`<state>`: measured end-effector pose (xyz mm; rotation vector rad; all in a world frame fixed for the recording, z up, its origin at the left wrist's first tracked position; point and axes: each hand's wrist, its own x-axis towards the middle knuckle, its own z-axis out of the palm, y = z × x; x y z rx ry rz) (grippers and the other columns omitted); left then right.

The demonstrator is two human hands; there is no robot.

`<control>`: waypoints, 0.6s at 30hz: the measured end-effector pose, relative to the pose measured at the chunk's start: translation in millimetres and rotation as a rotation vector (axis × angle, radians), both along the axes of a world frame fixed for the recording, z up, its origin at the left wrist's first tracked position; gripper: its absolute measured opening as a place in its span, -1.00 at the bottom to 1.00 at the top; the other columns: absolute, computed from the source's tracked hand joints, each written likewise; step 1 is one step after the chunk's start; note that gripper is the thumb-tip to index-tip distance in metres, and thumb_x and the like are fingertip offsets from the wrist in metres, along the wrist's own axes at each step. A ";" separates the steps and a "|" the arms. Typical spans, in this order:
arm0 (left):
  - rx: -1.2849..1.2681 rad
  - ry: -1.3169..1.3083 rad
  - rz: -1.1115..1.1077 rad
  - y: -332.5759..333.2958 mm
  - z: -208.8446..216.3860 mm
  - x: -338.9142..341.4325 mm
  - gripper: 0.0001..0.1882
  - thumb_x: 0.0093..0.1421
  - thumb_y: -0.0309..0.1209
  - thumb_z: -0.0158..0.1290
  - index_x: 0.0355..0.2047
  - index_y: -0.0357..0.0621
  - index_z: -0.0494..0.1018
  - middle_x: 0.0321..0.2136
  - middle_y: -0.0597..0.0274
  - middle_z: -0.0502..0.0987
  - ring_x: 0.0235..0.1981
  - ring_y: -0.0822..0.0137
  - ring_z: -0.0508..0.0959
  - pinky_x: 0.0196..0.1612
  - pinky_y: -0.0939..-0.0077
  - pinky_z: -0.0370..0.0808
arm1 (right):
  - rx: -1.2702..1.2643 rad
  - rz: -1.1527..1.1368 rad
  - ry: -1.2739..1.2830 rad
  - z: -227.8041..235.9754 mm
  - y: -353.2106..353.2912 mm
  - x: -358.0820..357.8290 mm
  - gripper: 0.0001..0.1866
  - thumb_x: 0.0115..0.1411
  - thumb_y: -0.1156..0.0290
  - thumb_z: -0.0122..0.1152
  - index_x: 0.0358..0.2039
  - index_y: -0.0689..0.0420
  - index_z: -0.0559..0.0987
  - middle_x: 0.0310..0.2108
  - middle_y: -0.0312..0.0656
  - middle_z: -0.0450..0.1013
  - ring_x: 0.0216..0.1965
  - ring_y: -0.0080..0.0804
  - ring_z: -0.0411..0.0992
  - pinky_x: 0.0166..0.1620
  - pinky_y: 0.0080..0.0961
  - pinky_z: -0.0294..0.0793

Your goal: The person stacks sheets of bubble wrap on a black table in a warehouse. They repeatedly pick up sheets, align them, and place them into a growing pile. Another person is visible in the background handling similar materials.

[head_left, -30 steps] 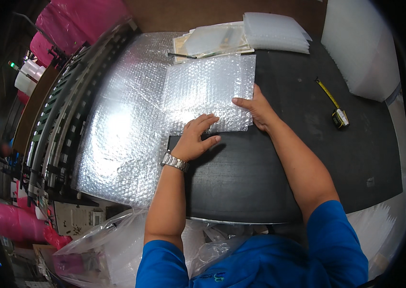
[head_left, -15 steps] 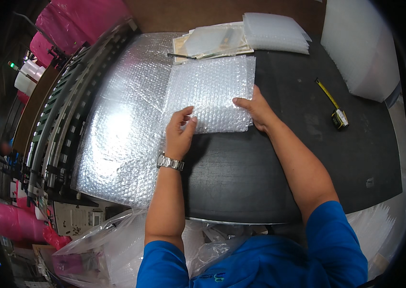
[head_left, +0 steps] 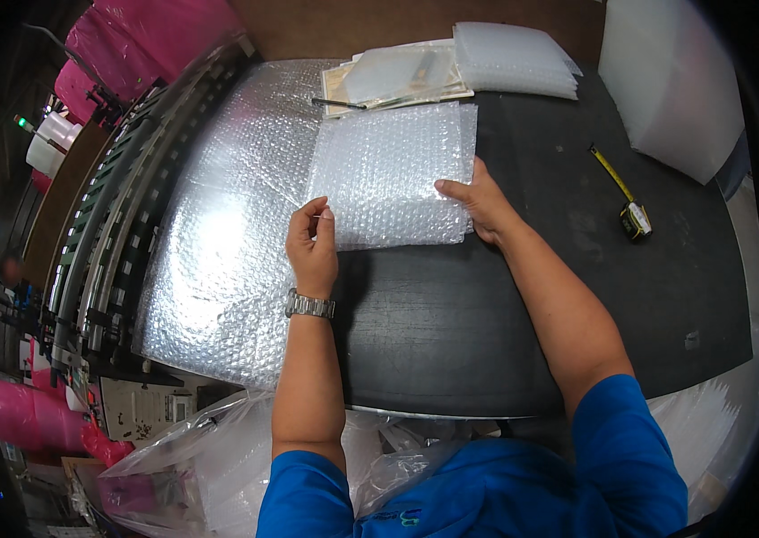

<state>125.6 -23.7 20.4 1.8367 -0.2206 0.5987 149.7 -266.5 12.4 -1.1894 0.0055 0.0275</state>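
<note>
A small stack of clear bubble wrap sheets (head_left: 388,170) is held slightly tilted over the black tabletop, its layers a little offset at the right edge. My right hand (head_left: 485,202) grips that right edge, thumb on top and the other fingers underneath. At the lower left corner of the stack, my left hand (head_left: 312,247) has thumb and forefinger pinched together on the edge; how many layers lie between them is hidden. Beneath and left of the stack spreads a wide, shiny sheet of bubble wrap (head_left: 218,233).
A yellow tape measure (head_left: 636,221) lies partly extended on the right. At the back are a pen (head_left: 339,104), a flat board (head_left: 334,87) under plastic and a pile of bubble wrap pieces (head_left: 514,63). A taller stack (head_left: 675,99) stands far right; a roller machine (head_left: 119,206) borders the left.
My left hand has slid left from the front of the stack to its lower left corner. My right hand keeps its grip, and the stack has barely moved.
</note>
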 end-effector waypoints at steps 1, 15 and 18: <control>-0.014 -0.002 0.002 1.3 -0.6 1.1 -0.78 0.17 -0.46 -0.05 -0.18 -0.30 0.40 -0.30 0.22 0.46 -0.27 0.48 0.41 -0.18 0.63 0.35 | 0.000 0.001 -0.002 -0.3 0.0 0.3 -0.25 -0.02 0.56 0.21 0.12 0.28 0.00 -0.01 0.03 0.22 -0.01 -0.24 0.27 0.03 -0.39 0.30; -0.048 -0.023 -0.009 1.7 -1.6 2.1 -0.78 0.17 -0.46 -0.05 -0.19 -0.30 0.40 -0.36 0.28 0.45 -0.38 0.54 0.38 -0.29 0.68 0.34 | -0.002 0.002 -0.001 0.6 -0.9 -0.3 -0.24 -0.03 0.57 0.22 0.12 0.27 0.00 -0.01 0.02 0.22 0.00 -0.25 0.26 0.05 -0.40 0.27; -0.054 -0.038 0.000 2.7 -2.4 2.3 -0.79 0.17 -0.45 -0.04 -0.21 -0.28 0.41 -0.37 0.28 0.46 -0.39 0.54 0.39 -0.30 0.68 0.35 | 0.002 0.002 -0.001 3.5 0.6 -2.1 -0.24 -0.04 0.57 0.21 0.12 0.27 0.00 -0.01 0.02 0.22 0.00 -0.26 0.25 0.05 -0.40 0.27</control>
